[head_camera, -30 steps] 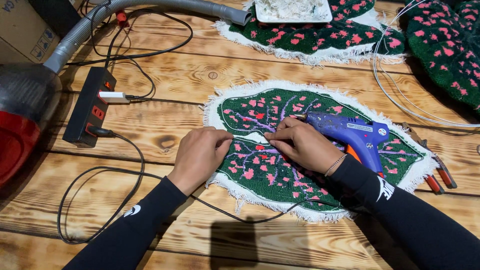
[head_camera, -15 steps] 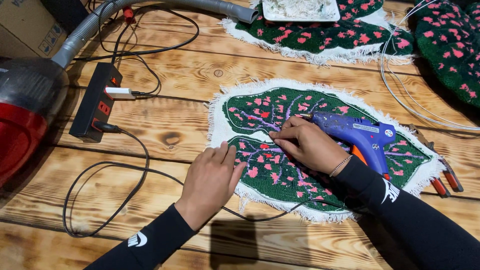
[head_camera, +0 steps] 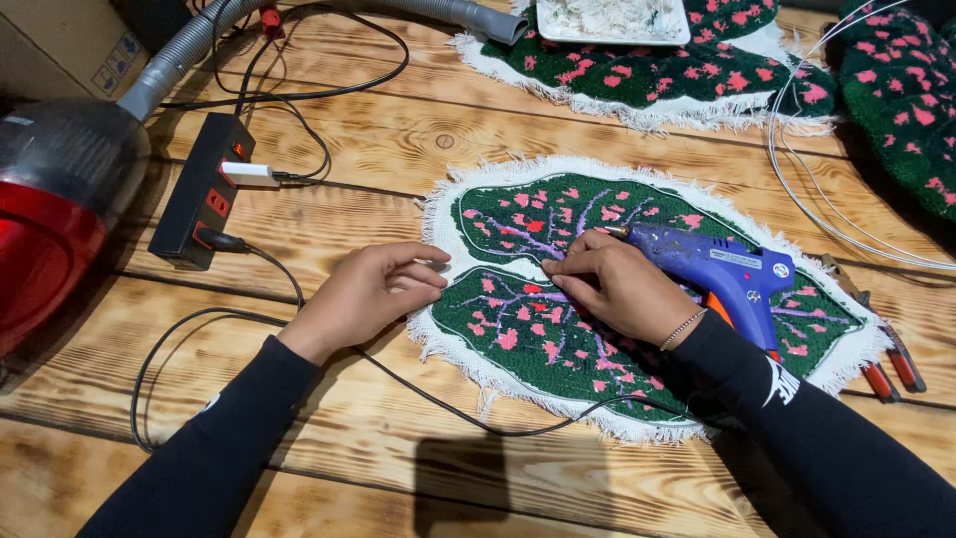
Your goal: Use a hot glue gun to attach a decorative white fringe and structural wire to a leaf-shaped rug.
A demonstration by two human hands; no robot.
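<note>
On the plank table (head_camera: 398,130), a leaf-shaped green rug (head_camera: 558,339) with pink spots and a white fringe lies flat, its long axis running from the upper left down toward the lower right. To its left sit a red vacuum cleaner (head_camera: 45,219) and a black power strip (head_camera: 199,189), from which a black cord (head_camera: 428,399) trails under the arms toward the rug's near edge. Over the rug's middle, the right hand (head_camera: 617,289) is clenched around a blue glue gun (head_camera: 717,269), whose nozzle points left at the purple vein between the two halves of the leaf. Beside the rug's left fringe rests the left hand (head_camera: 373,289), loosely curled and holding nothing, its fingertips (head_camera: 433,282) touching the white edge. Of the two, the right hand is nearer the vein; the left lies just to the nozzle's left. Red-handled pliers (head_camera: 886,354) lie at the rug's right edge.
</note>
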